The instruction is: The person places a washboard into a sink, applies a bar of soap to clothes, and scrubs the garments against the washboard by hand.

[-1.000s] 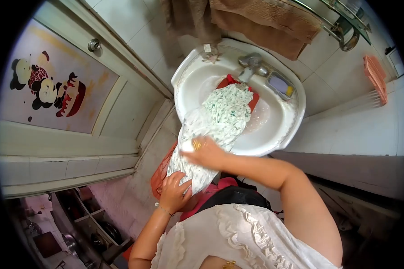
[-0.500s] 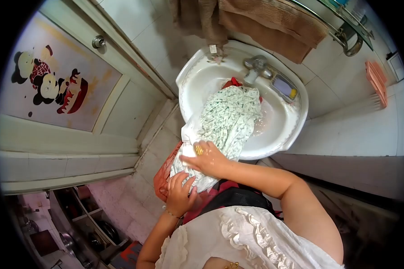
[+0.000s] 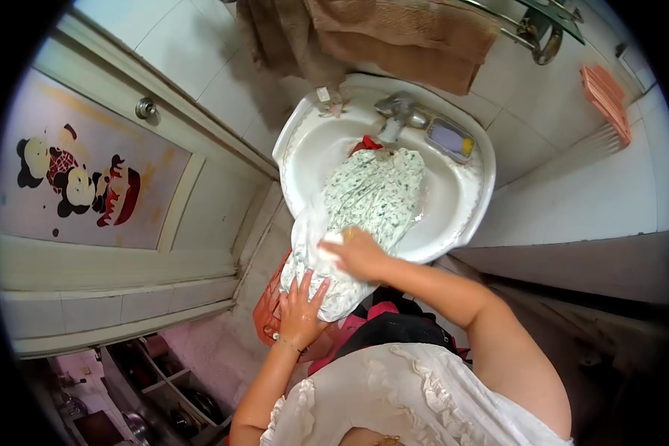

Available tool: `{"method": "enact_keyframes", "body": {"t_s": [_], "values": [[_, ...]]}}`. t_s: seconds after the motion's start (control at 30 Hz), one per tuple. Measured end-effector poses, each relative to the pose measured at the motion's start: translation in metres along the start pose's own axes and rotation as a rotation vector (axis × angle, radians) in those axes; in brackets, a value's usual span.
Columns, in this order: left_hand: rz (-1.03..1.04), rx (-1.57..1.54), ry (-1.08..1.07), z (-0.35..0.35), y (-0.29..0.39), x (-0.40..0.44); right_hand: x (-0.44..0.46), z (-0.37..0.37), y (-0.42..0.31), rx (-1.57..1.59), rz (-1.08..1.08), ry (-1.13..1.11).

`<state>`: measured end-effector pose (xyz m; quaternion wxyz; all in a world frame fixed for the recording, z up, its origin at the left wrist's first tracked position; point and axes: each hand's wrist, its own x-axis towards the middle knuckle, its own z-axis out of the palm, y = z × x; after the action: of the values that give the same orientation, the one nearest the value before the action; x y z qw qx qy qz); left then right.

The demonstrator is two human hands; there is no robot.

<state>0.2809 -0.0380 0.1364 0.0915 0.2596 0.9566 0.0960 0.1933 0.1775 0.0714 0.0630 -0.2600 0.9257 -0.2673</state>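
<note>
right hand [image 3: 359,254] nearer basin [image 3: 455,204]; cloth [image 3: 375,186] beneath

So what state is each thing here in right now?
White ceramic washbasin: partly covered by green-patterned white fabric.
Fabric: wrinkled, draped over the basin's near rim.
Bare left hand: spread out on the fabric.
Bare right hand: curled over the fabric; grip too blurred to tell.
Brown cloth towels: hanging.
Grey metal faucet: flow unclear.
Cream panelled door: open or shut unclear.

The faucet [image 3: 398,110] and soap dish [image 3: 432,134] obstruct the back of the basin [image 3: 453,212]; patterned cloth [image 3: 375,186] covers its middle, leaving the right side free.
</note>
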Motion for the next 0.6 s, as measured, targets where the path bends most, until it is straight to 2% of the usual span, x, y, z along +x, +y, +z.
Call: {"method": "enact_keyframes", "body": {"t_s": [0.03,0.1,0.17,0.2,0.23,0.27,0.3,0.33,0.4,0.47,0.5,0.53,0.6], "values": [[0.036,0.02,-0.008,0.006,-0.007,0.006,-0.002,-0.006,0.004,-0.008,0.006,0.01],[0.158,0.028,0.045,0.011,-0.02,0.022,-0.013,-0.018,0.015,0.337,0.272,-0.083],[0.157,-0.029,0.084,0.017,-0.034,0.049,-0.032,-0.033,0.047,0.726,0.509,0.162],[0.147,-0.088,0.115,0.014,-0.037,0.066,-0.045,-0.041,0.062,0.721,0.533,0.29],[0.045,-0.395,0.047,0.002,-0.036,0.09,-0.058,-0.048,0.073,0.713,0.559,0.418],[-0.062,-0.703,-0.025,-0.013,-0.031,0.118,-0.072,-0.065,0.072,0.885,0.645,0.473],[-0.25,-1.054,-0.039,-0.032,-0.017,0.144,-0.085,-0.082,0.069,1.058,0.728,0.527],[-0.442,-1.401,-0.061,-0.056,-0.002,0.168,-0.096,-0.088,0.074,1.124,0.725,0.586],[-0.239,-1.661,-0.149,-0.098,0.013,0.199,-0.118,-0.09,0.087,1.188,0.722,0.698],[-0.193,-1.847,-0.043,-0.137,0.032,0.215,-0.134,-0.105,0.08,1.213,0.73,0.749],[-0.081,-2.012,-0.047,-0.148,0.026,0.212,-0.14,-0.111,0.077,1.245,0.731,0.797],[-0.078,-1.951,0.108,-0.176,0.05,0.196,-0.144,-0.109,0.081,1.244,0.727,0.812],[-0.043,-2.187,0.1,-0.188,0.049,0.174,-0.15,-0.1,0.091,1.221,0.724,0.837]]}}
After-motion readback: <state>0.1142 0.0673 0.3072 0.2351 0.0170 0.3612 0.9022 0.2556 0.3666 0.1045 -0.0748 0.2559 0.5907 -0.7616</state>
